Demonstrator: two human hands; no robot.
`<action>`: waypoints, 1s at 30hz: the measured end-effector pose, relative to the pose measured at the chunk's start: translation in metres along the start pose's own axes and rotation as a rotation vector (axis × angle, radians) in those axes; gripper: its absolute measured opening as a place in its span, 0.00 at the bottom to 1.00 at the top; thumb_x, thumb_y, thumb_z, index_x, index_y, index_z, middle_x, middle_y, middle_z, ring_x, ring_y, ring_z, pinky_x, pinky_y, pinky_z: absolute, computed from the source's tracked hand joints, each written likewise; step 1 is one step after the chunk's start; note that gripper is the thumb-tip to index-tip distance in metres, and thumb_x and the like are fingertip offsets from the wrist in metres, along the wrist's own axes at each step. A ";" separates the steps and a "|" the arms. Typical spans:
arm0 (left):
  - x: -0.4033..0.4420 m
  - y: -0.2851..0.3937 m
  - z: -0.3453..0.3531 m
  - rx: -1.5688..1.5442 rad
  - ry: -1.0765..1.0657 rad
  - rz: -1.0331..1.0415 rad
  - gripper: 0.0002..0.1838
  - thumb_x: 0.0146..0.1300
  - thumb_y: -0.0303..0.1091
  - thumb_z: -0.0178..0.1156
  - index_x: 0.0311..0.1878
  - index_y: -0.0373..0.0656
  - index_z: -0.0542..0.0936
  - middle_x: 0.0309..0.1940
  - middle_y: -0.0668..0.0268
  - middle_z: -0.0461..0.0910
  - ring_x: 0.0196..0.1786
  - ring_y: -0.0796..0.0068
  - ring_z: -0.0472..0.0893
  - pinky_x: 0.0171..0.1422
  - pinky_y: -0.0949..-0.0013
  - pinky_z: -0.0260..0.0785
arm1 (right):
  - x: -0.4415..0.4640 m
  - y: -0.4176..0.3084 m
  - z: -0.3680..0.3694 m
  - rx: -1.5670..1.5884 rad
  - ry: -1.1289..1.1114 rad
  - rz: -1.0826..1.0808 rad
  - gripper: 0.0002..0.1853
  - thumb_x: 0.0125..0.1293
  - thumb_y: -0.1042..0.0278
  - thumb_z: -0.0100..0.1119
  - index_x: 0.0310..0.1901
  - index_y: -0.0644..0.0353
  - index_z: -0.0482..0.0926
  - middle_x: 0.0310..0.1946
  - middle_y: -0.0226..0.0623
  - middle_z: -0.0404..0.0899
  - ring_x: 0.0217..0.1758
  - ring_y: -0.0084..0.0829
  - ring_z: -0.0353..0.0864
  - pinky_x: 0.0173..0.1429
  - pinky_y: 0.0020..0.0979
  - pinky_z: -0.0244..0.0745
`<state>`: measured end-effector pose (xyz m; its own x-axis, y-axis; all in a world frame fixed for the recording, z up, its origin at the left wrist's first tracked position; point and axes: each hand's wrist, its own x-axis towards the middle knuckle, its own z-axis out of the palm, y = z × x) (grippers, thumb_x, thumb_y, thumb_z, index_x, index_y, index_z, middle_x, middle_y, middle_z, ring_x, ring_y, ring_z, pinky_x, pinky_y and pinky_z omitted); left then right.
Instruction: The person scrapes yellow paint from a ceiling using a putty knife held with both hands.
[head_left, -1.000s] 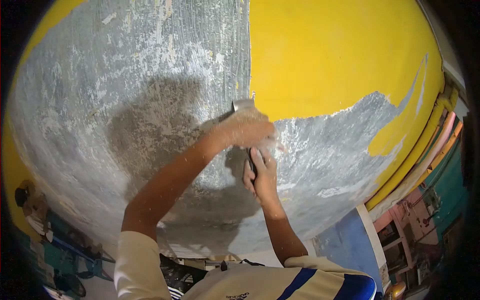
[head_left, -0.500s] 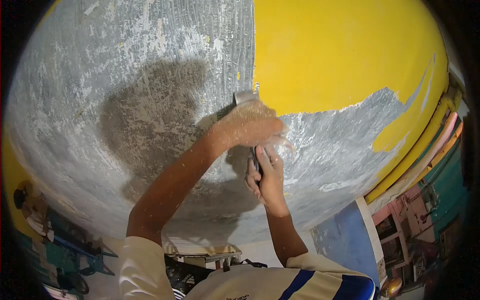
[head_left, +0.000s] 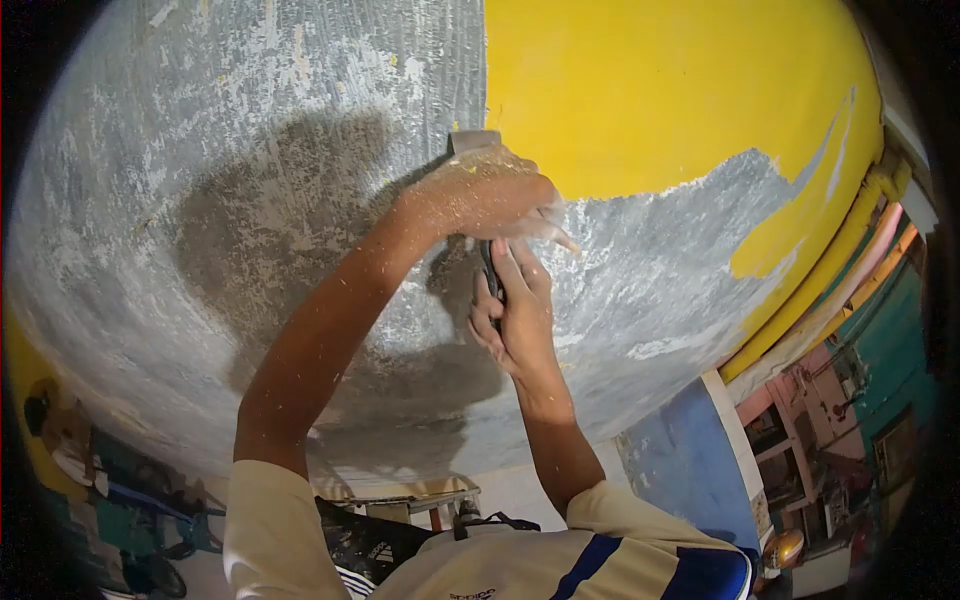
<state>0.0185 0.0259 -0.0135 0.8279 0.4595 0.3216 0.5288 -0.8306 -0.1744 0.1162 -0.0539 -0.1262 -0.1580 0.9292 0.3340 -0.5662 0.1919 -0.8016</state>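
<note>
A paint scraper with a wide metal blade [head_left: 474, 141] lies against the wall, its edge at the lower left border of the yellow paint [head_left: 660, 90]. My left hand [head_left: 485, 195] is closed over the upper part of the tool, just below the blade, and is dusted with pale flakes. Lower down, my right hand [head_left: 525, 300] wraps its fingers round the dark handle [head_left: 488, 265]. Bare grey wall [head_left: 380, 60] with whitish streaks spreads left of and beneath the yellow area. Small flakes speckle my left forearm. The scraper's middle is hidden by my left hand.
Yellow pipes [head_left: 815, 290] run along the wall's right side. Beyond a blue panel [head_left: 690, 460] are shelves and clutter at lower right. A person [head_left: 65, 430] is at the lower left near a bicycle. A bench-like piece [head_left: 400, 505] stands behind me.
Both hands and the scraper have moved up the wall along the border of the yellow paint. The view has shifted slightly too. The hold on the scraper looks the same.
</note>
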 end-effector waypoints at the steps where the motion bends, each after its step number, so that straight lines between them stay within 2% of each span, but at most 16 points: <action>1: 0.002 -0.006 0.007 0.003 0.051 0.022 0.26 0.70 0.57 0.60 0.39 0.38 0.85 0.33 0.51 0.85 0.37 0.54 0.86 0.48 0.53 0.78 | 0.002 0.001 0.000 -0.009 -0.010 -0.009 0.15 0.82 0.55 0.48 0.60 0.54 0.72 0.13 0.22 0.56 0.06 0.17 0.51 0.10 0.22 0.46; 4: 0.005 -0.012 0.013 0.011 0.137 -0.001 0.26 0.69 0.57 0.61 0.35 0.38 0.85 0.30 0.52 0.84 0.35 0.56 0.85 0.46 0.53 0.76 | 0.009 -0.004 -0.002 -0.020 -0.010 -0.009 0.12 0.82 0.56 0.48 0.55 0.54 0.72 0.14 0.23 0.58 0.06 0.17 0.51 0.10 0.22 0.46; 6: 0.011 -0.011 -0.004 -0.001 0.057 -0.046 0.26 0.69 0.56 0.61 0.33 0.38 0.84 0.28 0.53 0.84 0.33 0.57 0.83 0.44 0.54 0.75 | 0.009 -0.014 0.002 -0.013 -0.026 -0.014 0.10 0.82 0.56 0.49 0.51 0.52 0.72 0.15 0.23 0.58 0.06 0.16 0.50 0.10 0.21 0.45; 10: 0.012 0.003 -0.036 0.015 -0.003 -0.057 0.27 0.67 0.56 0.63 0.31 0.37 0.82 0.24 0.56 0.81 0.30 0.60 0.81 0.41 0.56 0.73 | 0.011 -0.029 0.011 0.059 -0.073 -0.022 0.10 0.81 0.56 0.50 0.52 0.51 0.72 0.14 0.22 0.58 0.06 0.16 0.50 0.10 0.21 0.44; 13: 0.018 -0.009 -0.031 0.036 0.048 -0.063 0.28 0.66 0.57 0.65 0.29 0.36 0.80 0.22 0.58 0.79 0.28 0.61 0.79 0.39 0.58 0.72 | 0.013 -0.032 0.012 0.058 -0.085 -0.019 0.11 0.81 0.56 0.50 0.53 0.51 0.73 0.15 0.22 0.58 0.06 0.16 0.49 0.10 0.21 0.45; 16: 0.021 -0.024 -0.032 -0.030 0.187 0.041 0.28 0.65 0.56 0.67 0.29 0.35 0.80 0.21 0.59 0.78 0.26 0.64 0.77 0.37 0.58 0.71 | 0.022 -0.040 0.021 0.066 -0.112 -0.038 0.12 0.81 0.56 0.50 0.55 0.52 0.73 0.15 0.21 0.58 0.07 0.16 0.50 0.11 0.21 0.46; 19: 0.019 -0.006 -0.059 -0.008 0.049 -0.093 0.28 0.65 0.55 0.68 0.30 0.34 0.81 0.21 0.58 0.77 0.26 0.67 0.74 0.36 0.59 0.71 | 0.024 -0.048 0.025 0.061 -0.114 -0.035 0.12 0.81 0.56 0.50 0.56 0.52 0.73 0.15 0.21 0.58 0.07 0.16 0.50 0.11 0.21 0.46; 22: 0.024 -0.013 -0.055 0.033 0.095 -0.052 0.29 0.64 0.57 0.69 0.31 0.34 0.81 0.21 0.60 0.76 0.25 0.71 0.72 0.36 0.61 0.70 | 0.026 -0.051 0.024 0.052 -0.118 -0.028 0.11 0.81 0.56 0.51 0.53 0.51 0.73 0.15 0.21 0.58 0.07 0.16 0.50 0.11 0.21 0.46; 25: 0.027 -0.015 -0.067 0.068 0.083 -0.095 0.28 0.64 0.57 0.68 0.32 0.34 0.82 0.20 0.61 0.77 0.24 0.72 0.71 0.36 0.62 0.70 | 0.036 -0.058 0.028 0.062 -0.152 -0.038 0.10 0.81 0.55 0.50 0.51 0.51 0.73 0.15 0.21 0.58 0.07 0.16 0.50 0.11 0.21 0.45; 28: 0.040 -0.044 -0.064 0.142 0.199 0.093 0.24 0.66 0.54 0.67 0.36 0.38 0.85 0.24 0.63 0.79 0.27 0.72 0.74 0.38 0.63 0.71 | 0.040 -0.069 0.033 0.069 -0.180 -0.042 0.09 0.81 0.56 0.50 0.50 0.51 0.72 0.15 0.21 0.57 0.07 0.16 0.50 0.12 0.21 0.45; 30: 0.031 -0.024 -0.086 0.141 0.175 0.057 0.19 0.67 0.51 0.66 0.40 0.41 0.87 0.27 0.64 0.81 0.30 0.72 0.76 0.40 0.64 0.72 | 0.043 -0.075 0.037 0.079 -0.193 -0.052 0.09 0.82 0.56 0.49 0.50 0.51 0.72 0.15 0.21 0.57 0.07 0.16 0.50 0.12 0.21 0.45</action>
<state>0.0150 0.0331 0.0802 0.8185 0.3414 0.4621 0.5134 -0.7956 -0.3216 0.1219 -0.0401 -0.0336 -0.2746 0.8398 0.4683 -0.6382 0.2050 -0.7420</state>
